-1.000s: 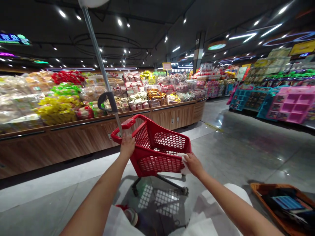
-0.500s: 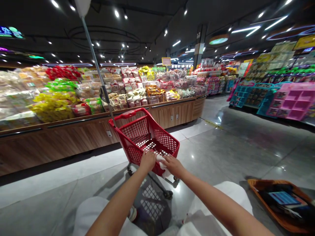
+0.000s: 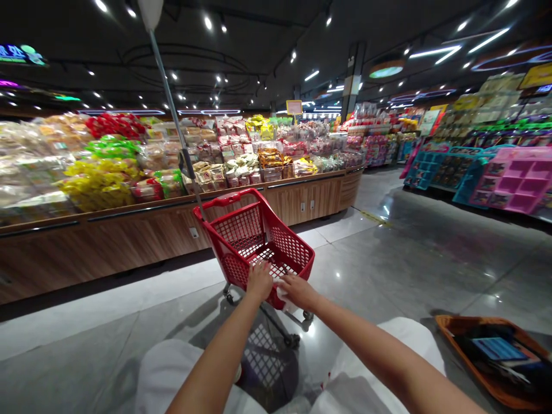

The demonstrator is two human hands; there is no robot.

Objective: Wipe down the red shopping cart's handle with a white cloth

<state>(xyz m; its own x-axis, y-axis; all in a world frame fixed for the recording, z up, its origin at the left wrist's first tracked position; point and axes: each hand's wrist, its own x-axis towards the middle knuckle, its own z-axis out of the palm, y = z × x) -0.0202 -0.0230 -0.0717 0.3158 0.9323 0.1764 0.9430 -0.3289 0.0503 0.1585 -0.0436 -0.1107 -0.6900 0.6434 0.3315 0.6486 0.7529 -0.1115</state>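
A small red shopping cart (image 3: pixel 241 230) stands on the grey floor in front of me, with a thin metal pole (image 3: pixel 172 109) rising from its far left corner. My left hand (image 3: pixel 259 280) grips the cart's near rim with its fingers curled over the edge. Right beside it, my right hand (image 3: pixel 296 290) is closed on a white cloth (image 3: pixel 282 293) pressed against the same rim. My knees in white trousers (image 3: pixel 181 368) show at the bottom of the view.
A long wooden display counter (image 3: pixel 129 236) piled with packaged snacks runs along the left. Pink and blue display racks (image 3: pixel 509 181) line the right side. An orange tray (image 3: pixel 452 328) holding a blue item lies on the floor at lower right.
The cart has turned so a corner faces me. My left hand has left the far handle end for the near rim, beside my right hand. In the last half second little has moved.
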